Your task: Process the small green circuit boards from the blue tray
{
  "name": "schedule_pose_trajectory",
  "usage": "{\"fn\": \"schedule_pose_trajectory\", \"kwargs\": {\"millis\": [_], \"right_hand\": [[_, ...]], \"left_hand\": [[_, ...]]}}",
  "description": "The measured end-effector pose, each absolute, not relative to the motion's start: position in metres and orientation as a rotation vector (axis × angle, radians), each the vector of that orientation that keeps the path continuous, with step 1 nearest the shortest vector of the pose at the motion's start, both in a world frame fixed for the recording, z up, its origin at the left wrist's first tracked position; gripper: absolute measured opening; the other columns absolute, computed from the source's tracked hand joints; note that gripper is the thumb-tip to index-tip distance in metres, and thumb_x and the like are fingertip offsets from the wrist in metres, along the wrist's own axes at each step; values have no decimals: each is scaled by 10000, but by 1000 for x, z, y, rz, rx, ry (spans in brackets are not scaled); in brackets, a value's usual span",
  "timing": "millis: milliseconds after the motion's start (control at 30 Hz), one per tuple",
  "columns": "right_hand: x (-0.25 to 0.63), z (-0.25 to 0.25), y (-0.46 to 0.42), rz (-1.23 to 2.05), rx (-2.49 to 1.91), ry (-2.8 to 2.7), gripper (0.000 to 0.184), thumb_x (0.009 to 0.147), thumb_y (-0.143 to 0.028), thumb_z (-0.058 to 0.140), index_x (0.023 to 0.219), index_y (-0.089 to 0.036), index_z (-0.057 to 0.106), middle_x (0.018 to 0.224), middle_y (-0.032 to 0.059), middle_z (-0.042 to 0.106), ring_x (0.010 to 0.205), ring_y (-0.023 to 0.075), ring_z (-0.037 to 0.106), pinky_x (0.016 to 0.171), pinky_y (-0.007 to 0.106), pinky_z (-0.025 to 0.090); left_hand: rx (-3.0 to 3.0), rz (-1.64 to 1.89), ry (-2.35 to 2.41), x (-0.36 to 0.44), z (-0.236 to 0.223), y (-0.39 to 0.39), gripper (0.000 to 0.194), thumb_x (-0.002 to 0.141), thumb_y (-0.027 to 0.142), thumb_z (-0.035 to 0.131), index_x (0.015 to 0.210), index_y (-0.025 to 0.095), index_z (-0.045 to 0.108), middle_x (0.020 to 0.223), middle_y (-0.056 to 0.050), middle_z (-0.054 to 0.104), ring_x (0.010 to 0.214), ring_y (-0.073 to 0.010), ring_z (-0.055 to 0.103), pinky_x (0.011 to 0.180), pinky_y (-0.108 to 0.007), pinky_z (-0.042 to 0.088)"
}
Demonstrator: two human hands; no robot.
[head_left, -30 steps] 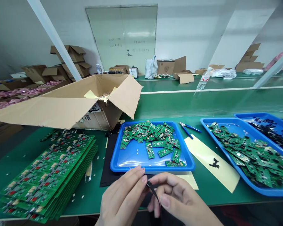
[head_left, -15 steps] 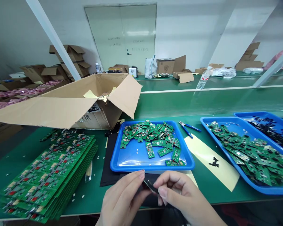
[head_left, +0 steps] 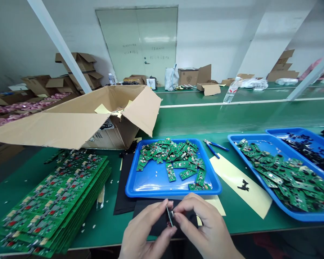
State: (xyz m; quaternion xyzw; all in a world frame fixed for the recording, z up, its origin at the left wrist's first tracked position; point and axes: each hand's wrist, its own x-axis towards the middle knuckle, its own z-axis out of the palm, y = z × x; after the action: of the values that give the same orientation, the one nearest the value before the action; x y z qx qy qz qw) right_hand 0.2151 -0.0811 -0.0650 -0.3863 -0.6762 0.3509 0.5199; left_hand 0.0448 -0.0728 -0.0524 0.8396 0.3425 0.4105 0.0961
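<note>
Tray = clock centre. Small board is sitting in the L hand at 6 o'clock, approx. edge-on, so its faces are barely showing. L thumb & fingers are pinching it. R hand is keeping thumb & forefinger v. close together on the board's 3 o'clock side, by a small dark part; can't tell if they're gripping or only touching it. R hand's other fingers are mostly hiding; both wrists are running off the bottom edge.

Blue tray is holding loose boards, overlapping, so no. unclear. Black sheet is lying at 6, partly hidden by hands. Betw. 8 & 9, stacked panels are standing, lower layers hard to separate. At 10, an open box is hiding most contents behind flaps. At 2, cutters are lying just beside yellow paper; black bits on it are too small to make out. Approx. 3, a second tray w/ boards & a third tray w/ black pieces are running off the R edge.
</note>
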Motion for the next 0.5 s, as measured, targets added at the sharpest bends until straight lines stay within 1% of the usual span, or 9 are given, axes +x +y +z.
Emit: {"fn": "schedule_pose_trajectory", "kwargs": {"millis": [67,133,200,267,333,367,433,500], "right_hand": [[213,-68,-80,597,-869,-1706,92,881,-85,500,916,-165,526,788,12,562,728,117,518,633,225,428],[211,-69,-79,441,-840,-1746,102,872,-51,494,919,-139,513,767,39,553,709,139,497,620,261,428],[210,-67,-79,395,-810,-1779,127,855,-16,488,925,-116,522,764,61,550,716,154,492,627,284,440],[211,-64,-79,396,-791,-1813,189,833,25,475,964,-99,533,800,81,556,753,164,501,652,296,460],[214,-61,-79,381,-804,-1838,232,819,52,459,985,-89,540,820,88,558,768,164,503,656,296,470],[215,-60,-79,372,-818,-1845,236,819,55,453,981,-90,545,818,86,556,764,162,501,651,295,472],[217,-59,-79,367,-851,-1853,230,830,42,457,985,-98,552,810,75,551,758,156,500,646,290,474],[219,-59,-79,342,-880,-1848,219,838,25,469,992,-105,557,814,68,553,770,156,505,668,292,479]], "left_hand": [[2347,1170,1022,48,-55,-76,336,876,188,483,1212,194,494,1066,-45,662,971,-81,620,879,-98,462],[2141,1168,1064,53,-56,-79,330,890,160,437,1186,270,532,1064,3,652,964,-63,607,844,-76,460],[1896,1226,1092,58,-56,-83,304,904,183,420,1111,331,586,979,45,654,875,-46,609,772,-63,463],[1670,1246,1115,63,-56,-85,265,909,238,430,1055,352,619,847,61,639,727,-37,592,679,-66,458],[1505,1195,1139,66,-56,-86,226,904,300,447,1017,342,639,718,63,601,608,-39,548,604,-86,440],[1449,1163,1151,67,-55,-86,213,897,333,459,993,325,648,681,61,584,580,-44,532,582,-99,429],[1406,1085,1173,66,-53,-86,228,882,395,469,927,274,657,649,50,562,565,-57,516,561,-125,410],[1421,980,1191,64,-51,-84,291,876,441,453,838,217,636,644,39,544,560,-67,499,558,-150,393]]}}
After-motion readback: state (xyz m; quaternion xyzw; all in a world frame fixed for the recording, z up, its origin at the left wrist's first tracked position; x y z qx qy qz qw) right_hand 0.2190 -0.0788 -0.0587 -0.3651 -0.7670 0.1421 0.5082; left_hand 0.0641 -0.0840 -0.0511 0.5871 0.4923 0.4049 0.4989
